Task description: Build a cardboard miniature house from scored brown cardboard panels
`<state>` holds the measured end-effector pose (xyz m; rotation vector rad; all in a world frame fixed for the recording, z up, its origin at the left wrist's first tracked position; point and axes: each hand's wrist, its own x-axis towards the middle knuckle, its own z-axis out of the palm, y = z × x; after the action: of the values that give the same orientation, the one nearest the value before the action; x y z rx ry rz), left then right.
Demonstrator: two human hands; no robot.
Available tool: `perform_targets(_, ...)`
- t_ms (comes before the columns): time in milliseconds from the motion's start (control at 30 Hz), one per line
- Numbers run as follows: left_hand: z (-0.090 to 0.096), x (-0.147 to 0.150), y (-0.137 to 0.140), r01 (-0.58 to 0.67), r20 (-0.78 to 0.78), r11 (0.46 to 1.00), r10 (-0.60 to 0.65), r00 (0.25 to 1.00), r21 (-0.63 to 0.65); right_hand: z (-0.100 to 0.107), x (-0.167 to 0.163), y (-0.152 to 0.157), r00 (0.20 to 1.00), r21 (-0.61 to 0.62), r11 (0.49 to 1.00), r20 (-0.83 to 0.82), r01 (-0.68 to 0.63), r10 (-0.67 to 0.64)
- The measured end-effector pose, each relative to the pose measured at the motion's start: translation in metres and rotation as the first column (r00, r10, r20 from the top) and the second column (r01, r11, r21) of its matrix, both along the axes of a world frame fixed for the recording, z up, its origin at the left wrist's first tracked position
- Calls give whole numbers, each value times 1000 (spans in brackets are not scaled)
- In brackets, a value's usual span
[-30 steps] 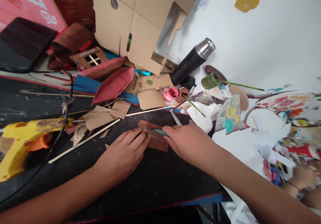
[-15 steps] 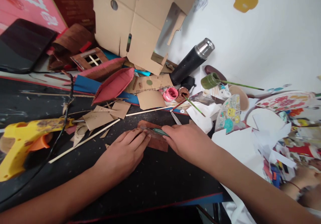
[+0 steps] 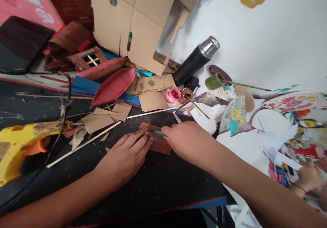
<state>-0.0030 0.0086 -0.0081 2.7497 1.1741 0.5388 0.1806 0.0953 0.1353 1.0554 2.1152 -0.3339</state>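
A small reddish-brown piece of cardboard (image 3: 160,147) lies flat on the black tabletop. My left hand (image 3: 130,149) rests on its left part, fingers laid out and pressing it down. My right hand (image 3: 187,139) is closed around a slim green tool, apparently a craft knife (image 3: 158,132). Its tip points left over the cardboard, close to my left fingertips. The contact between tip and cardboard is too small to make out. Just behind my right hand, a pointed metal blade (image 3: 176,118) lies on the table.
A yellow glue gun (image 3: 28,142) with its cable lies at left. Thin wooden sticks (image 3: 84,148) and cardboard scraps (image 3: 98,122) are behind my left hand. Open paint jars (image 3: 173,95), a black thermos (image 3: 192,62) and white papers (image 3: 242,153) stand or lie behind and right. Another person's hand (image 3: 309,177) shows at far right.
My right hand has shifted slightly left and up with the craft knife over the cardboard. My left hand stays nearly in place. The view has moved a little.
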Motion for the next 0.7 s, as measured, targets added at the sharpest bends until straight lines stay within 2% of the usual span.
perform_targets(167, 4, 0, 2, 2, -15, 1000, -2, 1000, 21, 0, 0, -6, 999, 7, 1000, -32, 13, -13)
perform_targets(233, 4, 0, 2, 8, -23, 1000, -7, 1000, 25, -3, 7, -11, 997, 68, 997, -70, 28, -23)
perform_targets(367, 3, 1, 1, 13, -15, 999, -12, 1000, 43, -10, 19, -19, 995, 112, 992, -88, 65, -56)
perform_targets(700, 2, 0, 1, 5, 6, 1000, -5, 1000, 19, -9, 14, -20, 993, 142, 989, -114, 29, -13)
